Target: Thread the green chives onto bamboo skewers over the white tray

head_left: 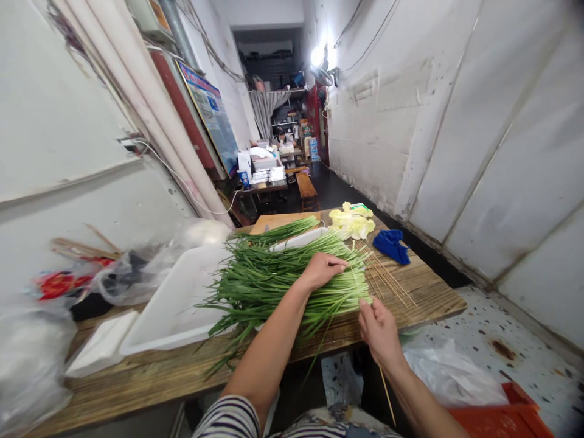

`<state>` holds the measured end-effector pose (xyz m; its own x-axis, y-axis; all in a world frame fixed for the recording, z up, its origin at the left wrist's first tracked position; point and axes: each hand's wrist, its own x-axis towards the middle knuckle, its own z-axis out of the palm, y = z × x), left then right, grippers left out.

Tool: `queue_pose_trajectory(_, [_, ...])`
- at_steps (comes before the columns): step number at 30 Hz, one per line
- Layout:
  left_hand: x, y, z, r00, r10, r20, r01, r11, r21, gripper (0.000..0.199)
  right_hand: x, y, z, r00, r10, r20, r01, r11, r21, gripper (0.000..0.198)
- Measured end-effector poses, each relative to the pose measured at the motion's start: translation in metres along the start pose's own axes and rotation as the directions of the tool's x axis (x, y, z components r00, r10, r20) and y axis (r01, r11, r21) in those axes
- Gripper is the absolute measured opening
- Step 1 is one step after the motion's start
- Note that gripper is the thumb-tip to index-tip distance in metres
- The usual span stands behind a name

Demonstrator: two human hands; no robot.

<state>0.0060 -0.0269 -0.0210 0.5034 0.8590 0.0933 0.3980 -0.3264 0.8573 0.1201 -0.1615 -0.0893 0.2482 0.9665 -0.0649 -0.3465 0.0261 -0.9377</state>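
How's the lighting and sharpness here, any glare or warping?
Head view, back: the light glares white; head view, lower left: the bag looks smeared; head view, right: the wall seems stretched; head view, middle: greens, left hand and right hand fairly clear.

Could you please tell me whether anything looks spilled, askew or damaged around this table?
A brown stain marks the speckled floor at right, odd against its pale surface; I cannot tell what caused it. The thin sticks on the table lie loosely fanned rather than neatly bundled.
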Motion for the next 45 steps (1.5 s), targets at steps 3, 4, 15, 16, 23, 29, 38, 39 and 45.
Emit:
queue_pose_trajectory(3, [0.000,0.001,0.001,0.999,-0.023,-0.022,0.023,0.999,-0.022,0.027,0.000,-0.001,0.000,1.000,-0.003,-0.007,0.003,1.000,-0.008,0.037])
queue_pose_trajectory(4, [0.000,0.002,0.001,0.999,-0.031,-0.029,0.030,0.999,-0.031,0.027,-0.001,-0.002,0.000,1.000,-0.005,-0.007,0.005,1.000,-0.012,0.037])
queue_pose_trajectory(15, [0.001,-0.001,0.001,1.000,-0.006,-0.024,0.005,0.999,-0.039,0.026,0.000,-0.005,0.001,1.000,0.010,0.009,-0.010,1.000,0.003,0.038])
queue_pose_trajectory(16, [0.001,-0.001,0.001,1.000,-0.005,-0.022,0.004,0.999,-0.040,0.026,0.000,-0.005,0.002,1.000,0.011,0.007,-0.011,1.000,0.001,0.038])
queue_pose_trajectory(23, [0.002,-0.004,0.003,1.000,0.015,-0.024,-0.016,0.999,-0.038,0.027,0.000,-0.006,0.003,1.000,0.021,-0.006,-0.021,1.000,-0.006,0.039])
queue_pose_trajectory(29, [0.002,-0.001,0.004,0.997,-0.038,-0.062,0.035,0.998,-0.048,0.027,0.001,-0.007,0.003,1.000,0.015,0.007,-0.014,1.000,-0.021,0.039])
queue_pose_trajectory(38, [0.003,-0.002,0.005,0.998,-0.007,-0.066,0.006,1.000,-0.017,0.027,-0.001,-0.010,0.003,1.000,0.018,0.014,-0.018,1.000,-0.014,0.040])
queue_pose_trajectory(39, [0.003,-0.002,0.005,0.997,-0.012,-0.071,0.011,1.000,-0.019,0.027,-0.001,-0.010,0.004,1.000,0.019,0.015,-0.019,1.000,-0.014,0.040])
queue_pose_trajectory(45, [0.002,-0.002,0.005,0.998,-0.010,-0.064,0.008,0.999,-0.034,0.027,0.000,-0.010,0.005,1.000,0.018,0.010,-0.018,1.000,-0.007,0.040])
